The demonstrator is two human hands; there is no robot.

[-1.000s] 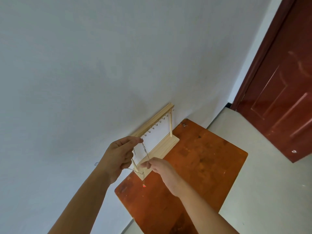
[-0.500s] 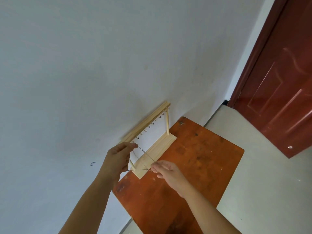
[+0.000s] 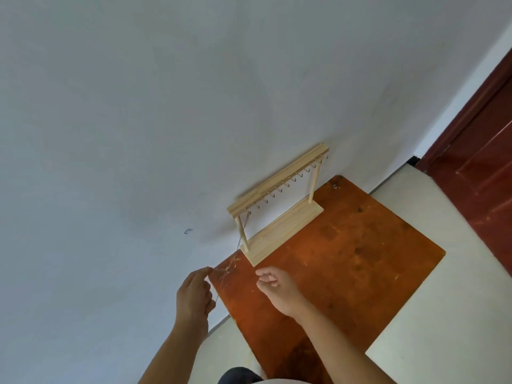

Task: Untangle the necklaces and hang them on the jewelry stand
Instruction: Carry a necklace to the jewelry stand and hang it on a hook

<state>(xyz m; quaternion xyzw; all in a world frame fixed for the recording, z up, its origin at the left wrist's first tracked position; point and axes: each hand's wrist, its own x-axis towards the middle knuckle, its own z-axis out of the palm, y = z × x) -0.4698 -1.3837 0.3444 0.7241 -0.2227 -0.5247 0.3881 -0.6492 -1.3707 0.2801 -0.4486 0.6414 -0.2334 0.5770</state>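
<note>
The wooden jewelry stand (image 3: pixel 282 231) sits at the back of a reddish-brown table (image 3: pixel 346 261), against the wall. A row of small hooks runs under its top bar. One thin chain (image 3: pixel 245 223) hangs from a hook at the left end, beside the left post. It trails down toward a small tangle of necklaces (image 3: pixel 228 268) off the table's left corner. My left hand (image 3: pixel 194 295) pinches those thin strands at its fingertips, left of and below the stand. My right hand (image 3: pixel 274 284) hovers over the table in front of the base, fingers loosely curled, holding nothing I can see.
A white wall (image 3: pixel 166 120) rises right behind the stand, with a small dark mark (image 3: pixel 188 231). A dark red door (image 3: pixel 476 162) stands at the right. Pale floor (image 3: pixel 448 314) surrounds the table.
Both hands drew back from the stand's left end toward me. The right hand released the chain it pinched. A chain now hangs from a left hook.
</note>
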